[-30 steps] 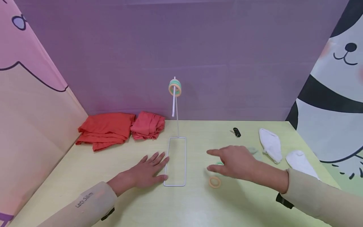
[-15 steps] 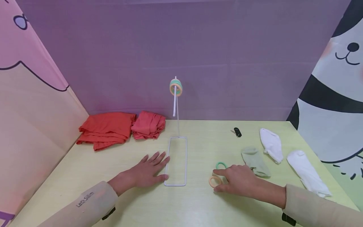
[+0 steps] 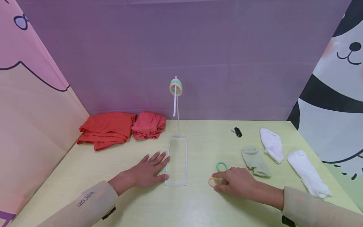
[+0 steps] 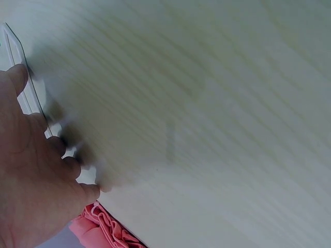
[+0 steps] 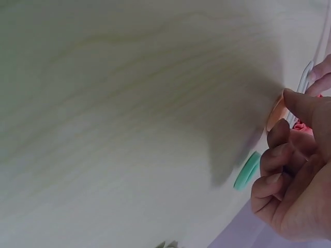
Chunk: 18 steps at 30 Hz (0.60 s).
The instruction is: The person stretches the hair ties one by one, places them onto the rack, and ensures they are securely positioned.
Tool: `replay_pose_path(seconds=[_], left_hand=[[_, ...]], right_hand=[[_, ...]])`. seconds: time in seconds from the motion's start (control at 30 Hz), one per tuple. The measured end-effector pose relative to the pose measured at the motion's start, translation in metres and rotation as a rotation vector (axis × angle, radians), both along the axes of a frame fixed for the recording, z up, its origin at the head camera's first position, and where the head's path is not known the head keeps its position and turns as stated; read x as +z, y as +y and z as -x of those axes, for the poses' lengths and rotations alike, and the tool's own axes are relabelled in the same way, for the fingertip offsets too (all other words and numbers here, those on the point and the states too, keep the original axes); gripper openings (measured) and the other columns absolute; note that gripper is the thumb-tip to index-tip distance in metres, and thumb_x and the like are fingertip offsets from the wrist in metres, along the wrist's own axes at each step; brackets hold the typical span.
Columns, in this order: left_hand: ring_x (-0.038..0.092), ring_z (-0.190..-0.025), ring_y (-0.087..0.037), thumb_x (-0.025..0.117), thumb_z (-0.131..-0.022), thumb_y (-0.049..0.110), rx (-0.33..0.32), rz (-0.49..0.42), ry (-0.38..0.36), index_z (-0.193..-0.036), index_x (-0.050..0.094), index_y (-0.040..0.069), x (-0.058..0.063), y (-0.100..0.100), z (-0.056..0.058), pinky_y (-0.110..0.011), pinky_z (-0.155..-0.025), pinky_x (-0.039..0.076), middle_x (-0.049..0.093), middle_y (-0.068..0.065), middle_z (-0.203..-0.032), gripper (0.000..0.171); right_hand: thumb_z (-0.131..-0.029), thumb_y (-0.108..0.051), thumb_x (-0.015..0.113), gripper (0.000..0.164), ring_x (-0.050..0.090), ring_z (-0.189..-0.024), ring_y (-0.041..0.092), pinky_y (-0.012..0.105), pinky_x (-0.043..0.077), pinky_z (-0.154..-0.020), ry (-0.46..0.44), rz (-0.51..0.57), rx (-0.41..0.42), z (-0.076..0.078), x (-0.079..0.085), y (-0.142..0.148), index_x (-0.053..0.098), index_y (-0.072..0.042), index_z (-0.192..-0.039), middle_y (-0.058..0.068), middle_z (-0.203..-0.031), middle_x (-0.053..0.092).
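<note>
My left hand (image 3: pixel 146 172) lies flat with its fingers spread, fingertips and thumb on the long side of the white wire stand's base (image 3: pixel 186 160). In the left wrist view those fingertips meet the white wire (image 4: pixel 36 101). A wooden-coloured ring (image 3: pixel 210 182) is pinched between thumb and index finger of my right hand (image 3: pixel 239 182), low over the table; the other fingers curl in, as the right wrist view shows. Just beyond it lies a green ring (image 3: pixel 217 166), partly behind the hand. Several green and wooden-coloured rings (image 3: pixel 175 82) hang on the stand's upper arm.
Two folded red cloths (image 3: pixel 107 129) (image 3: pixel 148 125) lie at the back left. At the right are a grey-green sock (image 3: pixel 256 162) and two white socks (image 3: pixel 271 145) (image 3: pixel 307 173). A black key fob (image 3: pixel 238 132) lies farther back. A purple backdrop (image 3: pixel 227 63) rises behind the table.
My right hand has come down toward the table and closed thumb and index finger on the wooden-coloured ring. The grey-green sock has come into full view. My left hand stays in place.
</note>
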State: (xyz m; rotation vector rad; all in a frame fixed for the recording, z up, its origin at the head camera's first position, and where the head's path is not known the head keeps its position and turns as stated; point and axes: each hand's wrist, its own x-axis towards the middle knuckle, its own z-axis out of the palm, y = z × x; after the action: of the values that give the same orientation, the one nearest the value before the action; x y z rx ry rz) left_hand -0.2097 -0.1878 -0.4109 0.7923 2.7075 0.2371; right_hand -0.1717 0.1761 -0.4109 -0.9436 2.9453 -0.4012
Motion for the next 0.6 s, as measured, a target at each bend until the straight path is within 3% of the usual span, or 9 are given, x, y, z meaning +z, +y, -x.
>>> replay_pose_path(seconds=[0.17,0.3,0.43,0.6], left_hand=[[0.006,-0.157,-0.035,0.042,-0.101,0.061,0.004,0.004,-0.005,-0.162,0.020,0.018,0.000,0.000,0.000,-0.065,-0.122,0.009,0.011,-0.008,-0.170,0.078],[0.006,-0.158,-0.035,0.042,-0.100,0.062,0.006,0.014,-0.004,-0.162,0.019,0.019,-0.001,0.000,0.001,-0.065,-0.122,0.009,0.010,-0.007,-0.170,0.078],[0.005,-0.158,-0.034,0.042,-0.100,0.062,0.007,0.022,-0.008,-0.162,0.019,0.019,-0.001,0.001,0.001,-0.065,-0.122,0.009,0.010,-0.007,-0.170,0.078],[0.005,-0.158,-0.034,0.042,-0.100,0.062,0.010,0.029,-0.009,-0.162,0.018,0.020,-0.002,0.001,0.001,-0.064,-0.123,0.008,0.010,-0.006,-0.170,0.078]], right_hand=[[-0.089,-0.040,0.072,0.032,0.043,-0.053,-0.003,0.021,0.032,-0.047,0.005,0.031,0.028,0.001,-0.004,-0.001,0.074,-0.023,-0.116,-0.023,-0.051,0.049],[-0.088,-0.036,0.073,0.028,0.043,-0.053,-0.003,0.022,0.033,-0.047,0.062,0.011,0.048,0.001,-0.004,-0.001,0.074,-0.022,-0.112,-0.022,-0.051,0.046],[-0.086,-0.034,0.074,0.022,0.041,-0.053,-0.003,0.022,0.031,-0.045,0.184,0.004,0.063,0.003,-0.003,-0.002,0.073,-0.025,-0.107,-0.021,-0.051,0.043],[-0.085,-0.032,0.076,0.020,0.039,-0.053,-0.007,0.018,0.030,-0.045,0.359,0.075,0.120,0.006,0.008,-0.007,0.073,-0.027,-0.104,-0.021,-0.055,0.046]])
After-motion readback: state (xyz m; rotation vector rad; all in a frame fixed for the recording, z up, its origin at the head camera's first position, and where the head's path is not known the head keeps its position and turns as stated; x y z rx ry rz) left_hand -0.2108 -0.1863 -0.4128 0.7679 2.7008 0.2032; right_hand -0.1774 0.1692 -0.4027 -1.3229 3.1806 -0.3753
